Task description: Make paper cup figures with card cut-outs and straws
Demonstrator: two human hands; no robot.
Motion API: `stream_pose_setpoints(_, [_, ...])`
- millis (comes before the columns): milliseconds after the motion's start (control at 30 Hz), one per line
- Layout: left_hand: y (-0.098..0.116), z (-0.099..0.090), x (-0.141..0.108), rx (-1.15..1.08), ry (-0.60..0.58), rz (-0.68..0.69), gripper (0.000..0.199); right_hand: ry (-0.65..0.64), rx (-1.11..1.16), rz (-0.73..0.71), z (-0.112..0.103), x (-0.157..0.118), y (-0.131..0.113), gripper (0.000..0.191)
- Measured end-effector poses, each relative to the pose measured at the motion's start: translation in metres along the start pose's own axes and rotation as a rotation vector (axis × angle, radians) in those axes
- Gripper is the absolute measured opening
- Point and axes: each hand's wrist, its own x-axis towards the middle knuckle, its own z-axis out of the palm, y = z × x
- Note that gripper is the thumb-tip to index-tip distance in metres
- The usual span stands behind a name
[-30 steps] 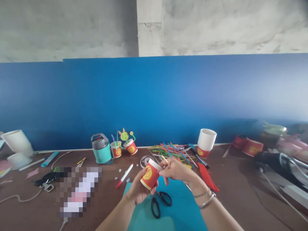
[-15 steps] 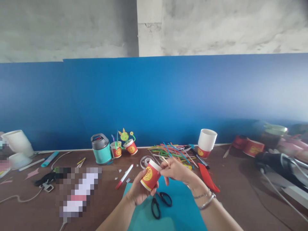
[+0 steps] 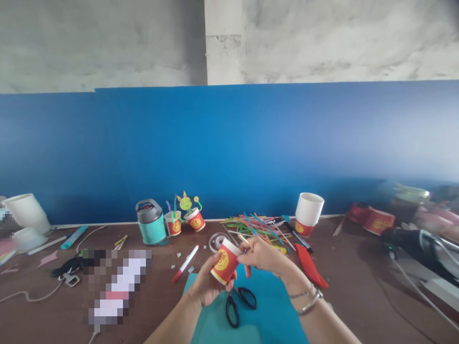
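Note:
A red and white paper cup (image 3: 226,263) with a yellow round print is tilted in my left hand (image 3: 207,285), whose fingers wrap round it. My right hand (image 3: 258,257) is closed at the cup's right side, near the rim. From its fingers a thin pale stick (image 3: 244,240) pokes up to the left; its exact kind is unclear. Below the cup, black-handled scissors (image 3: 234,309) lie on a blue sheet (image 3: 276,306), their blades partly hidden by my left hand.
Behind my hands lies a pile of coloured pipe cleaners (image 3: 253,227). A red-capped marker (image 3: 185,263) and a teal flask (image 3: 151,224) are on the left, near decorated cups (image 3: 195,220). Stacked cups (image 3: 309,212) and a red pouch (image 3: 310,267) are on the right.
The cup and both hands have shifted very slightly; the cup has turned a little in my left hand. My grip on the cup and stick looks the same.

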Motion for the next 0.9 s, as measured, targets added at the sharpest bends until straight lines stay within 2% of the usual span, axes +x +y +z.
stream_pose_setpoints(233, [0.003,0.002,-0.001,-0.045,0.024,-0.062,0.056,-0.052,0.016,-0.039,-0.002,-0.001,0.001,0.013])
stream_pose_setpoints(300, [0.003,0.004,-0.002,-0.061,0.021,-0.044,0.055,-0.033,0.025,-0.044,-0.001,0.002,0.004,0.012])
stream_pose_setpoints(367, [0.003,0.005,-0.003,-0.096,0.03,0.026,0.05,0.041,0.04,-0.056,0.001,0.007,0.006,0.016])
stream_pose_setpoints(467, [0.002,0.005,-0.002,-0.142,0.051,0.162,0.038,0.252,0.058,-0.125,0.008,0.014,0.009,0.025])
stream_pose_setpoints(533, [0.001,0.005,-0.002,-0.146,0.052,0.224,0.035,0.389,0.018,-0.187,0.013,0.017,0.011,0.017])
stream_pose_setpoints(600, [0.001,0.005,-0.001,-0.138,0.051,0.258,0.034,0.475,-0.065,-0.243,0.017,0.019,0.013,0.009])
stream_pose_setpoints(733, [0.0,0.004,0.001,-0.116,0.036,0.288,0.033,0.535,-0.167,-0.277,0.022,0.021,0.018,0.013])
stream_pose_setpoints(900, [0.0,0.005,0.0,-0.098,0.037,0.294,0.038,0.546,-0.224,-0.288,0.025,0.024,0.022,0.015])
